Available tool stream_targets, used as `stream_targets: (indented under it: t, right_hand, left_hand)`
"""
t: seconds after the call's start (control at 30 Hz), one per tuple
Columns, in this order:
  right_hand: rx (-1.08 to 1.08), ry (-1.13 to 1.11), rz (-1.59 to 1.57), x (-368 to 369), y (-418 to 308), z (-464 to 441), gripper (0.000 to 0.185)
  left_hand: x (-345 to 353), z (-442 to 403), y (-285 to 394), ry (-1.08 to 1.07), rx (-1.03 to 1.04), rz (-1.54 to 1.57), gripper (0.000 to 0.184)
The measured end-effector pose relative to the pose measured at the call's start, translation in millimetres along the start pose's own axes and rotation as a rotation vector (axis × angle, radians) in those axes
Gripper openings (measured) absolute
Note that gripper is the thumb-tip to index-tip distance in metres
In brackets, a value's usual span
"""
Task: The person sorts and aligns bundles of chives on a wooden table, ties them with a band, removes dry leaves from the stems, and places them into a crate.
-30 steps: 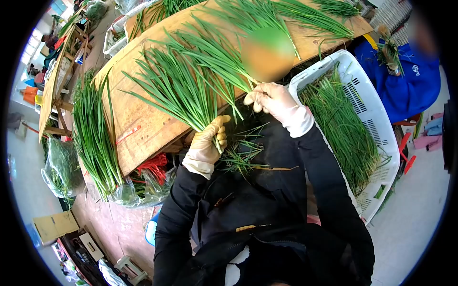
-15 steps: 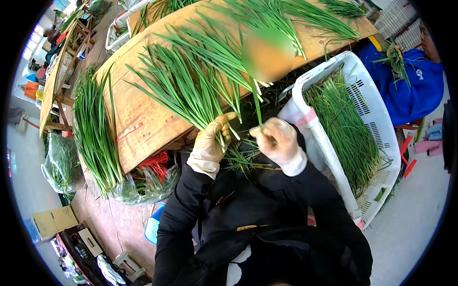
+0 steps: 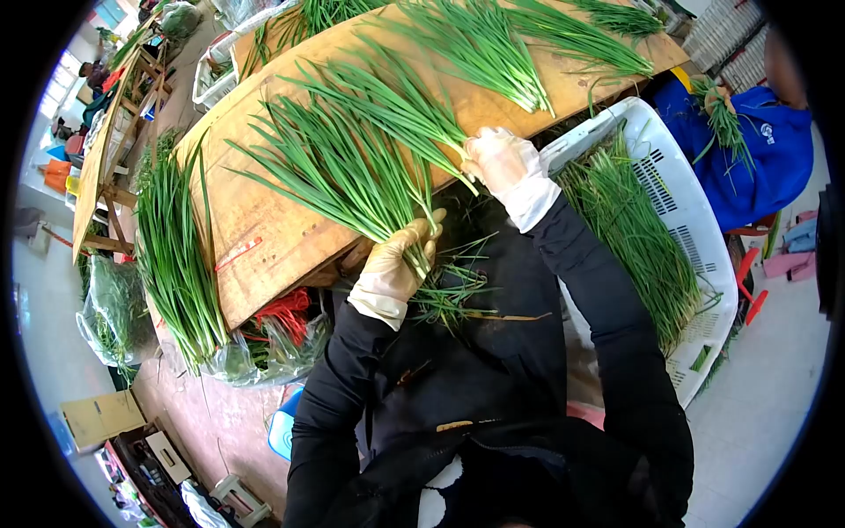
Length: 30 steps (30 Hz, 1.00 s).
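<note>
My left hand [image 3: 393, 268], in a pale glove, is closed around the white stem ends of a bunch of garlic chives [image 3: 326, 167]. The long green leaves of that bunch fan out over the wooden table [image 3: 255, 216]. Farther up, my gloved right hand [image 3: 503, 163] has its fingers pressed together at the stem ends of another chive bunch [image 3: 387, 101] by the table's near edge. Its fingertips are partly hidden. Loose chive scraps [image 3: 453, 286] lie on my dark apron below the hands.
A white plastic crate [image 3: 656, 167] full of chives [image 3: 629, 242] stands at my right. More bunches lie along the far table [image 3: 493, 57] and at its left end [image 3: 176, 255]. Red ties [image 3: 286, 312] hang below the edge. A person in blue [image 3: 757, 158] sits beyond the crate.
My right hand has moved up and away from my lap to the bunch on the table; the single leaf it held is no longer seen there. My left hand keeps its bunch.
</note>
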State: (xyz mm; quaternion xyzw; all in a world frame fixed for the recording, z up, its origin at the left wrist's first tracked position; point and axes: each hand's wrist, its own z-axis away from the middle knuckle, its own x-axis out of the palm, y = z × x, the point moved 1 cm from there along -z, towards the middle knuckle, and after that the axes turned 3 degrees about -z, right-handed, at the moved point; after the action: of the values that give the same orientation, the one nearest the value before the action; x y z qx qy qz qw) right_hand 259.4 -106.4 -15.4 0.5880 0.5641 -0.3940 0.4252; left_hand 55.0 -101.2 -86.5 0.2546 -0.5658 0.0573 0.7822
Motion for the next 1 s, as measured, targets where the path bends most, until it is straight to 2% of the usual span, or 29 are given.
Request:
stream_targets:
  t: [0.07, 0.1, 0.17, 0.23, 0.3, 0.33, 0.37, 0.43, 0.5, 0.53, 0.57, 0.63, 0.67, 0.7, 0.77, 0.8, 0.83, 0.9, 0.93, 1.0]
  right_hand:
    - [0.140, -0.202, -0.125, 2.5, 3.9, -6.4, 0.022]
    - [0.139, -0.203, -0.124, 2.3, 6.4, -4.8, 0.022]
    - [0.134, -0.033, -0.658, -6.4, 12.9, -2.0, 0.017]
    - [0.202, -0.125, -1.198, 0.8, 19.3, 6.9, 0.016]
    - [0.171, -0.105, -0.887, -13.8, -1.4, 24.3, 0.012]
    - [0.216, -0.106, -1.260, 2.8, -11.5, 37.0, 0.014]
    - [0.031, -0.039, -0.844, -11.3, -24.9, 42.1, 0.014]
    - [-0.035, 0.037, -0.791, -5.6, -44.8, 53.9, 0.016]
    - [-0.168, -0.001, -0.907, -10.4, -52.5, 62.3, 0.015]
    - [-0.290, -0.055, -1.017, -10.0, -51.1, 66.2, 0.016]
    - [-0.178, -0.440, -1.448, -26.3, -50.6, 69.0, 0.018]
    - [-0.394, -0.432, -1.691, -36.9, -44.2, 72.7, 0.020]
    - [-0.329, -0.510, -1.796, -42.1, -37.5, 76.6, 0.021]
    - [-0.187, -0.446, -2.007, -29.2, -32.5, 88.6, 0.017]
    - [-0.227, -0.456, -1.016, -26.6, -10.4, 82.1, 0.014]
    - [-0.184, -0.382, -0.770, -22.1, -12.2, 84.6, 0.013]
    - [-0.184, -0.379, -0.770, -25.9, -17.6, 83.0, 0.013]
    - [0.128, -0.297, -1.207, -36.4, -25.4, 75.0, 0.014]
    - [0.149, -0.153, -1.219, -30.9, -22.1, 73.5, 0.017]
    - [0.304, -0.024, -0.884, -25.8, -10.6, 67.5, 0.020]
  left_hand:
    - [10.0, 1.5, 1.1, -0.030, 0.031, -0.006, 0.026]
    - [12.6, 1.6, 0.7, -0.059, 0.059, -0.011, 0.030]
    - [11.3, 1.0, 0.6, -0.020, 0.052, -0.041, 0.037]
    - [10.6, -1.2, 1.4, 0.019, 0.052, -0.069, 0.043]
    - [11.5, -2.5, 0.5, -0.074, 0.030, -0.012, 0.054]
    - [11.8, -3.5, 0.4, -0.049, 0.033, -0.043, 0.049]
    - [8.4, -4.4, -2.6, -0.016, 0.059, -0.058, 0.044]
    - [5.4, -5.1, -4.1, 0.067, 0.061, -0.081, 0.041]
    - [8.0, -7.7, -3.5, -0.001, 0.069, -0.036, 0.051]
    - [5.1, -9.2, -2.8, -0.036, 0.069, -0.029, 0.052]
    - [5.0, -9.7, -1.5, -0.073, 0.068, -0.022, 0.054]
    - [9.2, -6.6, 0.5, -0.054, 0.019, 0.032, 0.053]
    - [11.7, -5.5, 0.6, -0.024, 0.015, 0.028, 0.054]
    - [12.5, -4.8, 0.1, 0.007, 0.011, 0.025, 0.054]
    - [8.0, -5.9, -0.3, -0.015, 0.002, 0.023, 0.052]
    - [5.5, -6.8, -1.0, -0.023, 0.005, 0.000, 0.050]
    - [7.0, -6.6, -0.5, -0.031, 0.009, -0.025, 0.048]
    - [14.0, -2.0, -1.0, -0.007, 0.061, -0.105, 0.040]
    - [9.9, -1.4, -0.5, -0.017, 0.036, -0.098, 0.038]
    - [3.9, 1.5, -1.0, 0.029, 0.006, -0.103, 0.031]
